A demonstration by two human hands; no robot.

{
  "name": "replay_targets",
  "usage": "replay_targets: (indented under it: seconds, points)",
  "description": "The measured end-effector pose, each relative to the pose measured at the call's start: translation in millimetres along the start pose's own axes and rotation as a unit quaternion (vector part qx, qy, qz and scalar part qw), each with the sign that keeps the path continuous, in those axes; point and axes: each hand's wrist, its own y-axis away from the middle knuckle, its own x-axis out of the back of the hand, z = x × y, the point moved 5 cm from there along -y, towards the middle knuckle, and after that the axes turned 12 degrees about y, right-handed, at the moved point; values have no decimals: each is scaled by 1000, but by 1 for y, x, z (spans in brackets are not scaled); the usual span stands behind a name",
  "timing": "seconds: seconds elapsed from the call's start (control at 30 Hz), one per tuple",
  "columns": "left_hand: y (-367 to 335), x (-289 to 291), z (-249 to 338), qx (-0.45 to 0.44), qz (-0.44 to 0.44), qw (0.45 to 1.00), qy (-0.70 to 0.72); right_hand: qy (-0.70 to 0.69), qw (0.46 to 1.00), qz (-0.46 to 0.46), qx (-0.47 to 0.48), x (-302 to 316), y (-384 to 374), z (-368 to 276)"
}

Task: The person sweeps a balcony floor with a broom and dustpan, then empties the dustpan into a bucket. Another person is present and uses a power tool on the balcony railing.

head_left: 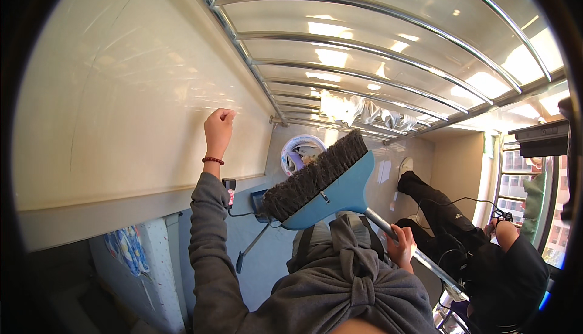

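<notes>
Item, one broom (337,192): blue head, dark bristles (316,175) turned to the far left, metal handle (432,266) slanting to the near right; held before the body.

Item, right hand (402,248): fingers wrapped around the handle just below the head.

Item, left hand (219,129): raised at the left, well apart from the bristles, fingers curled in and tips drawn together; whether anything fine was pinched could not be told. A beaded bracelet (212,160) circled the wrist.

Item, one white bucket (283,153): far side, papers and a purple piece inside; the bristles overlapped its near right rim in view, contact uncertain.

Item, one blue dustpan (259,200): partly hidden behind the bristles' left end.

Edges: a cream panel (127,121) bounded the left, its lower edge passing behind the left forearm; metal rails (370,41) bounded the far side, a whitish bundle (346,108) among them.

Open room: a gap between left hand and bristles; a floor strip (384,173) between broom head and another person (504,273) at the right.
</notes>
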Motion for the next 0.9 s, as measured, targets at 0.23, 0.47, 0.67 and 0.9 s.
replay_targets:
  seconds: [0.23,0.47,0.67,0.9]
  points:
    - [31,-72,-3,26,-308,950,44,-9,1000,3,1,0,-1,-3]
    - [106,-155,-7,111,-497,856,89,-3,1000,7,8,-3,-1,-1]
    - [98,-159,-10,100,-437,889,90,0,1000,6,15,-7,2,1]
    - [69,-136,-9,61,-374,925,40,2,999,-14,30,-11,0,-1]
